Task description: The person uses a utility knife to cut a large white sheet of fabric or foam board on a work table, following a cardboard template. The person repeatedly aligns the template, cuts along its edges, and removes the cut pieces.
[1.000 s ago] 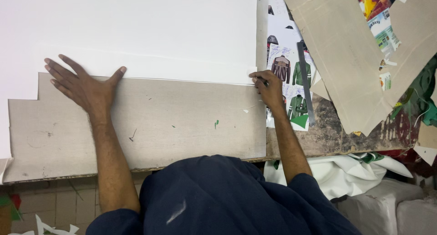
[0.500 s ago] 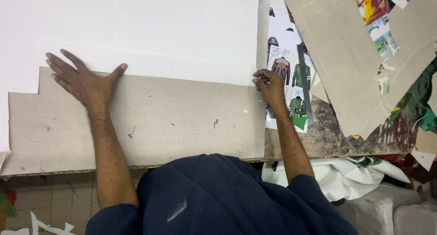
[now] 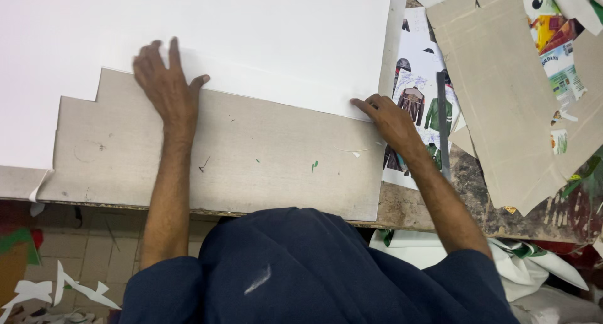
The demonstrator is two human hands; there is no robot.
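Left hand: the left hand lies palm down, fingers spread wide, across the lower edge of the white sheet and onto the grey board. It holds nothing; it presses flat.
Change, left hand: a second ago it lay further left on the board, thumb out to the right. It now sits further right and higher, fingertips well onto the sheet.
Right hand: the right hand rests at the sheet's lower right corner, fingers drawn narrow, tips on the sheet edge. Whether it pinches a small tool or only the paper, I cannot tell.
Change, right hand: position matches the earlier pictures closely; it stays at that corner.
White sheet: lies flat over the upper part of the board, its lower edge running slightly aslant from left to right.
Grey board: stepped at its upper left, marked with small green flecks, lying on the bench and overhanging its near edge.
Reading: judged from the shift, the left hand has been re-set to steady the sheet nearer the middle, while the right keeps the corner in place.
Surroundings: a printed page of clothing figures and a dark straight strip lie just right of the right hand; cardboard offcuts lie further right.
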